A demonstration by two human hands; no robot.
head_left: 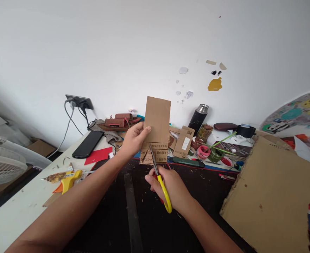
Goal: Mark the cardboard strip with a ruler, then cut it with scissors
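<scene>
The left hand (pixel 135 140) pinches a cardboard piece (pixel 157 117) above the counter (pixel 14 214), while the right hand (pixel 172 186) grips scissors (pixel 165 195) at its printed lower end, where cutting appears under way but unfinished.

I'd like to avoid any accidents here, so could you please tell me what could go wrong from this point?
The scissors in the right hand point up toward the left hand gripping the cardboard piece, so a slip might nick the thumb. The glue gun lies near the left arm; if hot, which I cannot tell, it could burn.
</scene>
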